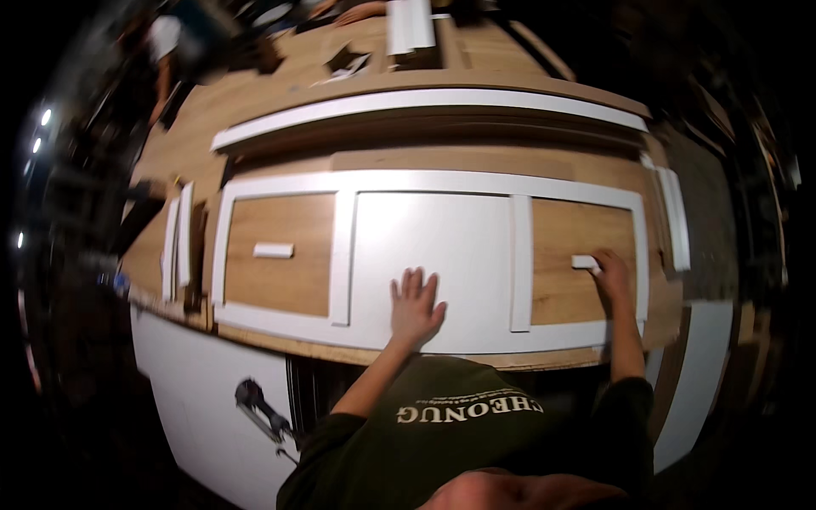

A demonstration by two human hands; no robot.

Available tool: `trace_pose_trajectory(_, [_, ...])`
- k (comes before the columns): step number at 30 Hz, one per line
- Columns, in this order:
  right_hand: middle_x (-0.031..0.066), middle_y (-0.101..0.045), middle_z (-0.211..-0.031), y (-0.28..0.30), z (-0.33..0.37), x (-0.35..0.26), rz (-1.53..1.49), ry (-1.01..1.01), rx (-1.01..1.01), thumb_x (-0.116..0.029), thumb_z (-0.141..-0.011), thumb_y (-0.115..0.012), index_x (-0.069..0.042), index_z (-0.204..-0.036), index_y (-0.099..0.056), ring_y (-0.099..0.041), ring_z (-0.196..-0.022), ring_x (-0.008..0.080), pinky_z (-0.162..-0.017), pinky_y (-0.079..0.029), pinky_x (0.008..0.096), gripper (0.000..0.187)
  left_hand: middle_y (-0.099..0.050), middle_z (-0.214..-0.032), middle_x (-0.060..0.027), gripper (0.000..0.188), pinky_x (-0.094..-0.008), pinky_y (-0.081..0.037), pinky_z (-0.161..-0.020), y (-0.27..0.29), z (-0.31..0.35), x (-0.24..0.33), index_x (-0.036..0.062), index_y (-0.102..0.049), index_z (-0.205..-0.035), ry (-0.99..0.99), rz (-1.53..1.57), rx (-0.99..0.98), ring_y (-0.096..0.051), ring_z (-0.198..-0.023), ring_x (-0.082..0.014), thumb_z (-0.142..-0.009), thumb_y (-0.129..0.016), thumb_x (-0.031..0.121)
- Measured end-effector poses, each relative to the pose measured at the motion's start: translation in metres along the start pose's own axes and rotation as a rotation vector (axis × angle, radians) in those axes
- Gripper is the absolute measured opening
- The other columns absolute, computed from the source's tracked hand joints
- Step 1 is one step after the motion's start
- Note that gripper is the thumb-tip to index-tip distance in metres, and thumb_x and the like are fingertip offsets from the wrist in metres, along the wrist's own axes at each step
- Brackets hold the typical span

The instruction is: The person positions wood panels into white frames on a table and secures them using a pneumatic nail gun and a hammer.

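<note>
A long white frame lies flat on the wooden worktable, split by two upright bars into three bays. A smooth white panel fills the middle bay, and my left hand rests on it, palm down with fingers spread. In the right bay my right hand has its fingers closed on the right end of a short white block. A similar short white strip lies alone in the left bay. Bare wood shows around both small pieces.
Beyond the frame lies a long white-edged board. White strips stand at the table's left end, others at the right. A tool sits on a white board below left. Another person's hand shows at the far side.
</note>
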State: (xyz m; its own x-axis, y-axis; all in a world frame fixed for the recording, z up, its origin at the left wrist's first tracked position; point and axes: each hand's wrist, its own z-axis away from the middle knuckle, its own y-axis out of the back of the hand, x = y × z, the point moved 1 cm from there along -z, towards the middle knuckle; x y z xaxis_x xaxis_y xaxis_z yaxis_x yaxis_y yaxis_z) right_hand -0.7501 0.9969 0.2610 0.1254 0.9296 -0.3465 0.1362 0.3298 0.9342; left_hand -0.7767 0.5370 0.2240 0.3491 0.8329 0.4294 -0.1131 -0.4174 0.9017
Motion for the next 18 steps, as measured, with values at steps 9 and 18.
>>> trace_pose_trajectory(9, [0.0109, -0.062, -0.109, -0.017, -0.014, 0.062, 0.443, 0.443, -0.174, -0.020, -0.074, -0.071, -0.009, -0.110, -0.061, -0.057, -0.107, 0.0290, -0.108, -0.030, 0.0512, 0.040, -0.036, -0.144, -0.0180, 0.059, -0.0569, -0.016, -0.112, -0.007, 0.011, -0.013, 0.0122, -0.043, -0.137, 0.003, 0.008, 0.030, -0.026, -0.138, -0.0358, -0.085, -0.055, 0.039])
trace_pose_trajectory(18, [0.0151, -0.056, -0.085, 0.085, -0.036, 0.014, 0.458, 0.515, -0.021, -0.007, -0.070, -0.069, -0.005, -0.091, -0.056, -0.054, -0.083, 0.0359, -0.079, -0.043, 0.0462, 0.024, -0.026, -0.151, -0.0168, 0.062, -0.0539, -0.012, -0.114, -0.004, 0.015, -0.009, 0.0121, -0.036, -0.142, 0.089, 0.011, -0.095, -0.017, -0.142, -0.0328, -0.088, -0.050, 0.039])
